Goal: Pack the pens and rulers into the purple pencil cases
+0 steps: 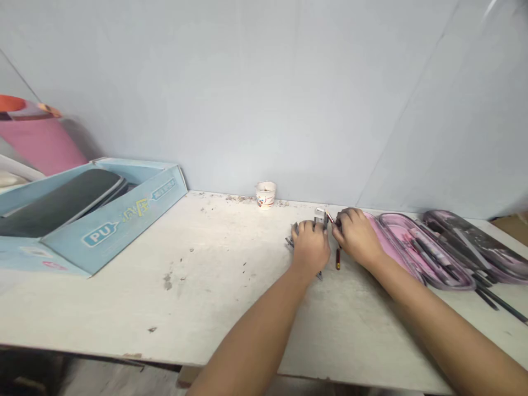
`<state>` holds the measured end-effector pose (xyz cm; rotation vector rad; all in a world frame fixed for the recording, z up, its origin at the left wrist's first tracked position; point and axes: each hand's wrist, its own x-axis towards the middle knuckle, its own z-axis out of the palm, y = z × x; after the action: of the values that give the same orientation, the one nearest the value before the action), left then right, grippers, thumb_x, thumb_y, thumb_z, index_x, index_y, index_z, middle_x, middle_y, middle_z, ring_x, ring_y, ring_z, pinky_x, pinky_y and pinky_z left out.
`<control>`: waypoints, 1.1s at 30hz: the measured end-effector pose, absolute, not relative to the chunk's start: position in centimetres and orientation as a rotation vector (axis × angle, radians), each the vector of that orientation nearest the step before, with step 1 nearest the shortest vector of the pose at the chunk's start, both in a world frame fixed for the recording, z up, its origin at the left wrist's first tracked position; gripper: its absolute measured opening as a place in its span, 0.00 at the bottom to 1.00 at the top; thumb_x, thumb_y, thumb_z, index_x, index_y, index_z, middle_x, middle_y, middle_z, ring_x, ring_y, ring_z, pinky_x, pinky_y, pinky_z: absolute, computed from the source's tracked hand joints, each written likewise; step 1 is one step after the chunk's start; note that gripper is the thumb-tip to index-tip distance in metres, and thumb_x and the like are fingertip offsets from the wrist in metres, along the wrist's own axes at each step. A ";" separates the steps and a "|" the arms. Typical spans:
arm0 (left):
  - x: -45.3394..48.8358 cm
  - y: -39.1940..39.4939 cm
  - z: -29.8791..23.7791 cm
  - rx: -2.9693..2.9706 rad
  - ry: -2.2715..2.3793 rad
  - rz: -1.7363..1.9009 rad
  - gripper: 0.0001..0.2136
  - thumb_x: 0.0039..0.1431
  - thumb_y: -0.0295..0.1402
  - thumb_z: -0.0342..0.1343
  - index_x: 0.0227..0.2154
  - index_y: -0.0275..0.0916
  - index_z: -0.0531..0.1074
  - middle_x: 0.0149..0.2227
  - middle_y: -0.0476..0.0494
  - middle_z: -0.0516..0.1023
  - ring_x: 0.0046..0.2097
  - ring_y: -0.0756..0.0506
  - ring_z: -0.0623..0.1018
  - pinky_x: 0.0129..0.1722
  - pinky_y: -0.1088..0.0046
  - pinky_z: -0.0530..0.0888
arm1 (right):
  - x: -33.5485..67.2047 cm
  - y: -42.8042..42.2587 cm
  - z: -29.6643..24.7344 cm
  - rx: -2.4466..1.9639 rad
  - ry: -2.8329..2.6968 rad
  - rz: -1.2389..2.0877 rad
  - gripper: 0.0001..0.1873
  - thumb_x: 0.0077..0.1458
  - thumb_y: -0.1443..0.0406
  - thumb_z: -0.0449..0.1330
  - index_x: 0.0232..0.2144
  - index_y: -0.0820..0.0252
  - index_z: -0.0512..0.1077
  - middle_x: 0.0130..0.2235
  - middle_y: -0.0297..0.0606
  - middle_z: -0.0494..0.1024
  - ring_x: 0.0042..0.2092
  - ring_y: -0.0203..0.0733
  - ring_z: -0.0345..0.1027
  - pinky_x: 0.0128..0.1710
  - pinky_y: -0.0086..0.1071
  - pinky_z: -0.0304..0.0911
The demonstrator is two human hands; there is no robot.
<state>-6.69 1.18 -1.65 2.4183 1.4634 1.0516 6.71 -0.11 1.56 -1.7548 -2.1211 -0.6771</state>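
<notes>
My left hand (310, 245) is closed over a small grey device that looks like a pencil sharpener (319, 216), mostly hidden under the palm and fingers. Just right of it, my right hand (358, 234) grips a dark red pencil (330, 218) between curled fingers, its pale end pointing up and left beside the device. Another dark red stick with a gold end, like a pencil (338, 259), lies on the table between my wrists; I cannot tell what its far end touches. Dark bits stick out around my left fingers.
An open pink pencil case (424, 247) with pens lies to the right, beside a dark patterned case (478, 242) and several dark pencils (501, 302). A paper cup (265, 195) stands by the wall. At left, a blue box (111, 231) holds a dark case (70, 201).
</notes>
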 end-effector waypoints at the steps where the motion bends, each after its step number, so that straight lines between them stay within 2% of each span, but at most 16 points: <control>1: -6.6 1.2 -1.4 2.331 1.422 1.106 0.12 0.60 0.36 0.43 0.40 0.39 0.68 0.42 0.40 0.70 0.48 0.42 0.67 0.53 0.57 0.58 | 7.0 -0.4 1.7 -1.646 -2.155 -0.702 0.16 0.57 0.62 0.47 0.34 0.68 0.70 0.36 0.49 0.71 0.43 0.48 0.61 0.46 0.41 0.57; 3: -6.4 1.3 -0.8 2.169 1.317 1.178 0.11 0.60 0.38 0.45 0.38 0.39 0.68 0.41 0.42 0.71 0.48 0.43 0.67 0.51 0.61 0.61 | 7.4 -1.3 2.0 -1.487 -2.234 -0.760 0.13 0.58 0.64 0.47 0.31 0.66 0.68 0.32 0.45 0.71 0.40 0.46 0.62 0.50 0.41 0.55; 7: -6.3 1.4 -0.2 2.035 1.143 1.246 0.06 0.58 0.33 0.47 0.31 0.37 0.67 0.36 0.44 0.71 0.44 0.46 0.69 0.47 0.68 0.65 | 8.0 -3.2 2.0 -1.374 -2.350 -0.818 0.11 0.58 0.69 0.46 0.31 0.64 0.68 0.30 0.41 0.71 0.38 0.44 0.62 0.55 0.43 0.49; 12: -6.1 0.8 -0.1 2.191 0.991 1.202 0.07 0.57 0.34 0.50 0.27 0.37 0.68 0.33 0.45 0.72 0.44 0.45 0.68 0.46 0.67 0.65 | 9.5 -5.2 1.2 -1.385 -2.334 -0.751 0.13 0.56 0.71 0.47 0.42 0.65 0.67 0.36 0.42 0.71 0.42 0.44 0.61 0.55 0.44 0.49; 18: -5.3 -0.7 0.0 2.487 0.839 1.034 0.13 0.61 0.35 0.45 0.24 0.37 0.69 0.32 0.43 0.71 0.45 0.44 0.67 0.48 0.64 0.63 | 11.6 -6.6 0.5 -1.443 -2.233 -0.613 0.12 0.54 0.74 0.48 0.35 0.61 0.70 0.35 0.40 0.72 0.42 0.43 0.60 0.54 0.42 0.48; 23: -6.3 1.1 1.7 2.659 0.912 0.868 0.14 0.63 0.35 0.40 0.29 0.37 0.69 0.35 0.41 0.71 0.43 0.45 0.68 0.46 0.64 0.65 | 12.2 -6.1 0.2 -1.552 -2.100 -0.559 0.11 0.54 0.73 0.49 0.35 0.60 0.70 0.34 0.38 0.71 0.41 0.42 0.59 0.54 0.41 0.47; 25: -6.4 3.4 2.8 2.740 1.039 0.737 0.13 0.62 0.36 0.41 0.33 0.36 0.69 0.37 0.40 0.70 0.43 0.43 0.68 0.46 0.63 0.65 | 12.3 -5.7 0.2 -1.588 -2.059 -0.560 0.10 0.54 0.73 0.49 0.35 0.60 0.69 0.34 0.38 0.71 0.40 0.42 0.59 0.54 0.41 0.46; 28: -5.7 7.4 3.4 2.812 1.260 0.690 0.12 0.60 0.32 0.43 0.41 0.36 0.68 0.43 0.38 0.70 0.46 0.41 0.67 0.48 0.61 0.65 | 12.7 -5.2 0.2 -1.651 -2.000 -0.582 0.10 0.54 0.72 0.49 0.35 0.60 0.70 0.33 0.39 0.71 0.40 0.43 0.59 0.54 0.42 0.46; 31: -4.3 10.6 2.5 2.854 1.434 0.540 0.17 0.56 0.27 0.44 0.49 0.38 0.65 0.51 0.36 0.66 0.52 0.37 0.64 0.48 0.56 0.65 | 13.3 -4.8 0.2 -1.718 -1.942 -0.592 0.11 0.55 0.72 0.49 0.35 0.61 0.70 0.33 0.40 0.71 0.39 0.44 0.58 0.53 0.42 0.46; 33: -3.5 11.9 1.6 2.768 1.497 0.460 0.18 0.55 0.28 0.47 0.49 0.38 0.65 0.54 0.34 0.64 0.54 0.34 0.62 0.48 0.52 0.64 | 13.7 -4.6 0.2 -1.735 -1.913 -0.602 0.11 0.55 0.72 0.48 0.35 0.61 0.70 0.33 0.40 0.71 0.40 0.44 0.58 0.53 0.42 0.46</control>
<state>-3.46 11.89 1.63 2.7676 1.4974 0.4601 13.68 -4.61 0.15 -1.7347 -1.9134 -0.6018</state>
